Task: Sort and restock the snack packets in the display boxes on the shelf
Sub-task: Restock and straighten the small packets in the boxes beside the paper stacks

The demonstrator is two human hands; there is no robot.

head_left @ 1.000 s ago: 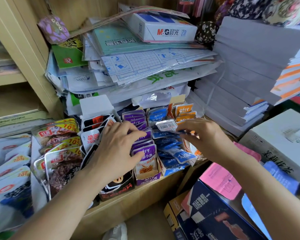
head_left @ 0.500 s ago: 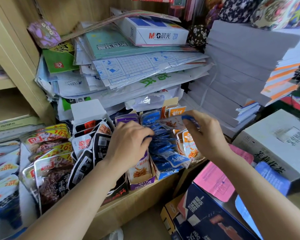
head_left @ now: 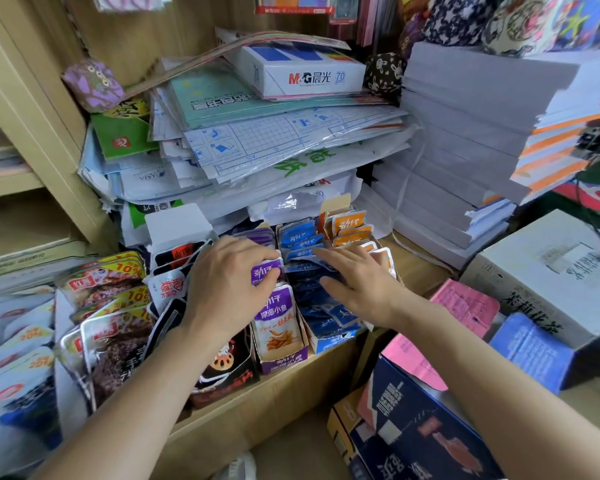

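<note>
**Right hand has let go of its packet; both hands now down in the rows**

- Change: a second ago the right hand [head_left: 361, 285] was pinching a single packet above the blue/orange rows. That packet is no longer in it. The hand has dropped and now lies flat, fingers straight and slightly spread, on the blue packets [head_left: 302, 237] in the middle of the blue box [head_left: 329, 341]. It holds nothing.
- I can't tell which slot the loose packet went into. It's either under the palm or already merged into a row. My guess is blue or orange, since those were the rows it was over.
- The left hand [head_left: 229, 289] has barely shifted and is still on the purple row. Its fingers curl over the top edge of one purple packet [head_left: 264, 271] with the thumb below it, so that reads as a grip, not just a rest. The packet stands upright in the purple box [head_left: 284, 362], behind the front-facing one.
- Layout on the shelf [head_left: 274, 400], left to right, boxes touching side by side: black box [head_left: 229, 372], purple, blue, then the orange packets [head_left: 349, 223] at the far right.
- The blue row is the untidy one. Its packets lean and overlap towards the front, while the purple and orange packets stand fairly straight.

Meaning for the task: one sort step looks finished and this is now tidying. The likely next move is to press the blue row back and square it up. The risk is that a flat push buckles the soft packets or spills them over the low front lip.
</note>
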